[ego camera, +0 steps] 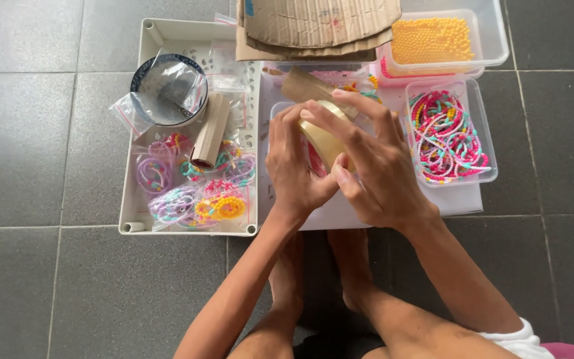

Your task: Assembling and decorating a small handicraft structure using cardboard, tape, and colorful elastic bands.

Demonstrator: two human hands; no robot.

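Observation:
Both my hands meet at the middle of the view around a roll of clear tape (323,136). My left hand (293,166) grips the roll from the left side. My right hand (373,159) wraps over its top and right side, fingers spread across it. A brown cardboard tube (303,86) pokes out just behind the hands. Below them lies a white sheet (453,198) with a clear container mostly hidden by my hands.
A white tray (142,133) at left holds bagged bead bracelets (197,199), a cardboard tube (210,129) and a bowl with plastic bags (167,90). A clear box of bracelets (446,129) sits at right, orange beads (431,40) behind it, cardboard pieces (317,26) at top.

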